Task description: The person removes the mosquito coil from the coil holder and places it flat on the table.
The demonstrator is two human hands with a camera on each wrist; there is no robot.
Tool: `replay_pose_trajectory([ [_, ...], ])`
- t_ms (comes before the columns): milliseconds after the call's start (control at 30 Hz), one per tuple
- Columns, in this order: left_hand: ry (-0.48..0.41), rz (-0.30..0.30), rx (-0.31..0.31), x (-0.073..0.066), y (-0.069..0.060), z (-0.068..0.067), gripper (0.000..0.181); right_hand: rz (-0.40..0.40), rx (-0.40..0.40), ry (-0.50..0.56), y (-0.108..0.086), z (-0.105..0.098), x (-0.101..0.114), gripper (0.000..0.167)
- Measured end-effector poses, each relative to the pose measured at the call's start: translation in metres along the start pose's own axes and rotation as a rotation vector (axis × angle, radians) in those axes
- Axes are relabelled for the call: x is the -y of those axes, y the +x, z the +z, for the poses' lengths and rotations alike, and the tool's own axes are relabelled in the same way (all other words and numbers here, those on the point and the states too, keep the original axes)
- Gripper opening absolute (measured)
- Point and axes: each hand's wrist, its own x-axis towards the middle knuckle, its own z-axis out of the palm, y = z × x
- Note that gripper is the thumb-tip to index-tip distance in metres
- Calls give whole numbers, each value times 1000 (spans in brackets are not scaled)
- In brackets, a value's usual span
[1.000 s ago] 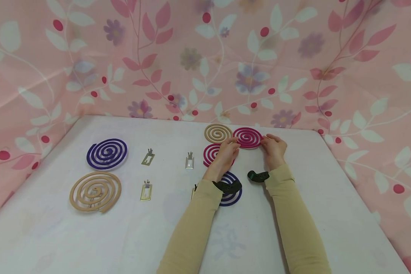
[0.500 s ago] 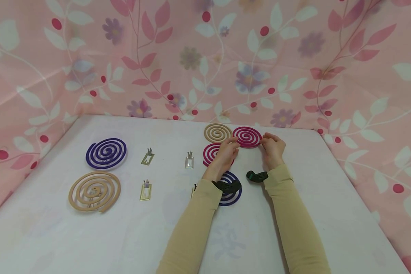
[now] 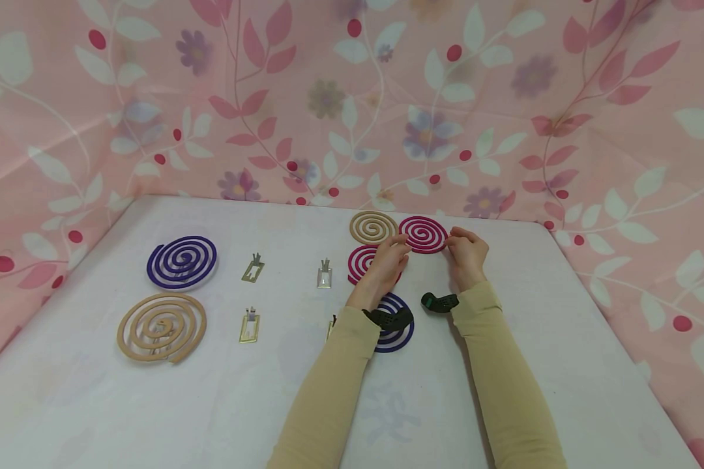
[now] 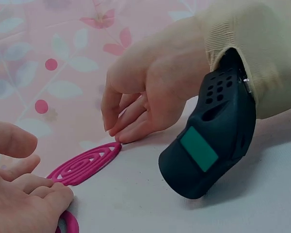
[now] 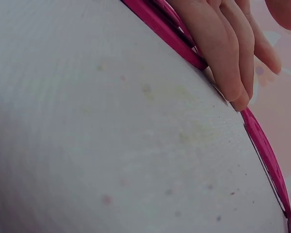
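Note:
A magenta mosquito coil (image 3: 424, 234) lies flat at the table's far side, between my two hands. My left hand (image 3: 387, 264) touches its near left edge with fairly straight fingers; the thumb stands away from it in the left wrist view. At the coil's right edge, my right hand (image 3: 468, 255) pinches the rim lightly with bent fingers. Beneath my left hand lies a second magenta coil (image 3: 358, 264), partly covered. A beige coil (image 3: 373, 228) sits behind it. A dark blue coil (image 3: 407, 329) is partly hidden under the left wrist and its black camera.
On the left, a dark blue coil (image 3: 182, 262) and a beige coil (image 3: 162, 327) rest on small metal stands. Several other metal stands (image 3: 249, 327) are spread across the white table (image 3: 211, 417). A pink floral cloth (image 3: 352, 117) hangs behind.
Almost nothing differs. Both hands stay at the far magenta coil, and the right hand has shifted very slightly left along with a small drift of the view.

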Motion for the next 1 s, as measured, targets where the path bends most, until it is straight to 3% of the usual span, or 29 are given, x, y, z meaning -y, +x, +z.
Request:
replay_pose_trajectory([
  [200, -1, 32, 14, -14, -5, -2, 46, 2, -5, 22, 1, -3, 9, 37],
  [367, 60, 103, 7, -39, -15, -4, 46, -50, 26, 124, -7, -2, 29, 25],
  [533, 83, 199, -16, -67, -31, -6, 46, -95, 51, 181, -19, 1, 51, 23],
  [700, 175, 273, -48, -90, -47, -10, 45, -140, 54, 205, -33, 5, 67, 27],
  [1000, 235, 349, -50, -107, -64, -8, 43, -205, 99, 232, -57, 11, 83, 32],
])
